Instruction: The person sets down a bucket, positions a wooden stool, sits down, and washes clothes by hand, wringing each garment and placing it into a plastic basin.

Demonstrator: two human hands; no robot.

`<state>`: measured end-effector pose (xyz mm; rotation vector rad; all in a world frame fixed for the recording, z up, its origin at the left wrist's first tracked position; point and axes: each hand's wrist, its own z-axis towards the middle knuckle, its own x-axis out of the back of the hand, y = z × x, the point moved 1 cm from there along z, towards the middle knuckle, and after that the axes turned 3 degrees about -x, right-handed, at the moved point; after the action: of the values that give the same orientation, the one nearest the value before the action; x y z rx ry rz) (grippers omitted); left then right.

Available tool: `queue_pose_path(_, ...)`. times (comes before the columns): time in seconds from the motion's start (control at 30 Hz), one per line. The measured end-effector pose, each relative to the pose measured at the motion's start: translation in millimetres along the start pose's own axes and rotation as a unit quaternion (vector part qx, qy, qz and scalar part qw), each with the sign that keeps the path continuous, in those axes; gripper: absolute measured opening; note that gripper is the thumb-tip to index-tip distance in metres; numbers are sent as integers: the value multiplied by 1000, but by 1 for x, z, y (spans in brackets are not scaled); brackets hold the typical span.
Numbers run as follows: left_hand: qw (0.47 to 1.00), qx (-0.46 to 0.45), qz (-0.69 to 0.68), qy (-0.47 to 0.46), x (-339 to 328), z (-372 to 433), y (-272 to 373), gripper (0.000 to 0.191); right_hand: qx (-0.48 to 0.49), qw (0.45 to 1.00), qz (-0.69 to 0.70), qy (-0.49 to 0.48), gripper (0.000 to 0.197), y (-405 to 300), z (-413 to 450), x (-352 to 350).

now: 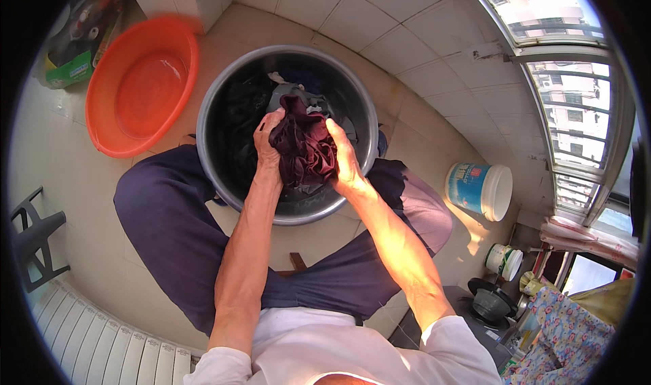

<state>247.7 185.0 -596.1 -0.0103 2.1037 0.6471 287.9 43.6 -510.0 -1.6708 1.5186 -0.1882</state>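
Between my two hands is a bunched dark maroon cloth (307,148), held above a large grey metal basin (212,169). My left hand (268,140) grips its left side, and my right hand (346,153) presses on its right side. Below the cloth, a heap of wet laundry fills part of the basin: a grey garment (290,94) near the middle and black fabric (243,123) along the left. The maroon cloth hides some of the laundry beneath it. My knees spread to either side of the basin.
An orange plastic tub (142,87) stands on the tiled floor at the upper left. A white bucket with a blue label (475,191) is at the right, by the tiled wall (432,49). A grey plastic stool (38,237) and a white radiator (109,342) are at the left.
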Motion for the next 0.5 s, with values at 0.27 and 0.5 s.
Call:
queue_pose_path(0.27,965,52,-143,-214,-97,-55,74,35,-130,971,135,-150,75,-8,-22,-5)
queue_pose_path(0.5,901,-200,313,-225,-122,-85,96,29,-119,906,291,-283,92,-30,-41,-15)
